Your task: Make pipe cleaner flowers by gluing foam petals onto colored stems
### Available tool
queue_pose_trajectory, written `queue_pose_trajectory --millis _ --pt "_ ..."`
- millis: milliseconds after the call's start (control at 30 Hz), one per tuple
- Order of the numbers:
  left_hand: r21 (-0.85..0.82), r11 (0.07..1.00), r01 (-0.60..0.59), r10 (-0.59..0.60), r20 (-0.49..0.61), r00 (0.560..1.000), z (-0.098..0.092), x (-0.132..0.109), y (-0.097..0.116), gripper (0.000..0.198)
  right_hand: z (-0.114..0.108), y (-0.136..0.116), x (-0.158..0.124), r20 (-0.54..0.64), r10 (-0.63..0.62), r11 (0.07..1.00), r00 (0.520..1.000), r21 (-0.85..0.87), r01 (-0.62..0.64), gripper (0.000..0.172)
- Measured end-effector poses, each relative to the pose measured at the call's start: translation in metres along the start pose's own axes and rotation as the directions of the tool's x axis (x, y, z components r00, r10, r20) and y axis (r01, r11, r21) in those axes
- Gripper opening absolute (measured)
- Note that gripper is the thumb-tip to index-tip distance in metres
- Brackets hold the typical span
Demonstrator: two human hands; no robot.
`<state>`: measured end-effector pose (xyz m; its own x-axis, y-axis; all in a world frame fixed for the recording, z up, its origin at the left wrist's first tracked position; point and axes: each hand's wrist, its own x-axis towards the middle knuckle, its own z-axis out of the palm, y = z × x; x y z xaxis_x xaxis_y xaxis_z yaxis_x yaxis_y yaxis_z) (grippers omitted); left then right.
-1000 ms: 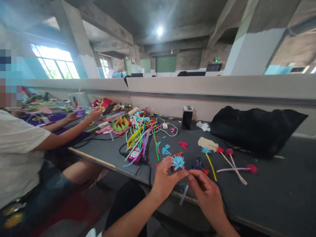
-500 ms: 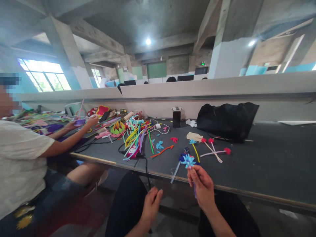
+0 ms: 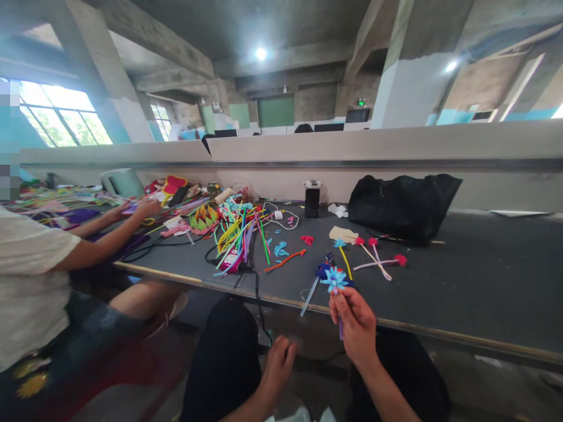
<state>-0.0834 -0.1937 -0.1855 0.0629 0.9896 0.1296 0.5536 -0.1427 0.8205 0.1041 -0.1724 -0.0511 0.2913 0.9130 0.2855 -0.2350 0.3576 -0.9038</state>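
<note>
My right hand (image 3: pixel 355 323) pinches a pipe-cleaner flower (image 3: pixel 335 280) just below its light blue petals, its purple stem running down inside the fingers. Over my lap, left of it, my left hand (image 3: pixel 280 364) is loosely bent with thumb and finger apart and nothing visible in it; its fingertips are slightly blurred. Partly hidden behind the flower lies a dark blue object (image 3: pixel 323 270) that looks like a glue gun, with a pale translucent stick (image 3: pixel 309 298) at the table edge. Beyond lie a blue flower on a yellow stem (image 3: pixel 346 262) and several red flowers (image 3: pixel 400 259) on pale stems.
Left on the dark table (image 3: pixel 492 281) are a pile of coloured pipe cleaners (image 3: pixel 240 231), small blue pieces (image 3: pixel 280 249), red pieces (image 3: pixel 307 240) and an orange stem (image 3: pixel 285 261). A black bag (image 3: pixel 402 208) stands at the back right. Another person (image 3: pixel 33 275) works at far left.
The view has shifted slightly, so the table sits a little higher and further left. My left hand has moved a little right and down towards my lap. My right hand still holds the flower.
</note>
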Motion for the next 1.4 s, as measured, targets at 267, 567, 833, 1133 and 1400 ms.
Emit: queue_pose_trajectory --millis 267,567,833,1133,1400 --pt "0.032 0.999 0.041 -0.042 0.029 0.999 0.014 -0.004 -0.024 0.04 -0.002 0.006 -0.004 0.008 -0.01 1.0 1.0 0.017 0.01 0.017" --pt "0.056 0.996 0.07 -0.075 0.097 0.992 0.009 -0.001 -0.012 0.03 -0.002 0.007 -0.005 -0.01 -0.013 1.0 1.0 0.024 0.014 0.019" --pt "0.104 0.99 0.09 -0.107 0.17 0.98 0.014 0.0 -0.014 0.025 -0.001 0.007 -0.005 0.018 -0.013 0.998 1.0 0.06 0.012 0.017" --pt "0.136 0.986 0.094 -0.116 0.165 0.98 0.017 0.001 -0.017 0.031 -0.002 0.009 -0.007 0.038 0.04 0.995 0.998 0.093 -0.043 0.017" --pt "0.115 0.989 0.097 -0.119 0.207 0.971 0.018 0.006 -0.014 0.041 -0.003 0.008 -0.005 0.042 0.08 0.986 0.996 0.144 -0.085 0.018"
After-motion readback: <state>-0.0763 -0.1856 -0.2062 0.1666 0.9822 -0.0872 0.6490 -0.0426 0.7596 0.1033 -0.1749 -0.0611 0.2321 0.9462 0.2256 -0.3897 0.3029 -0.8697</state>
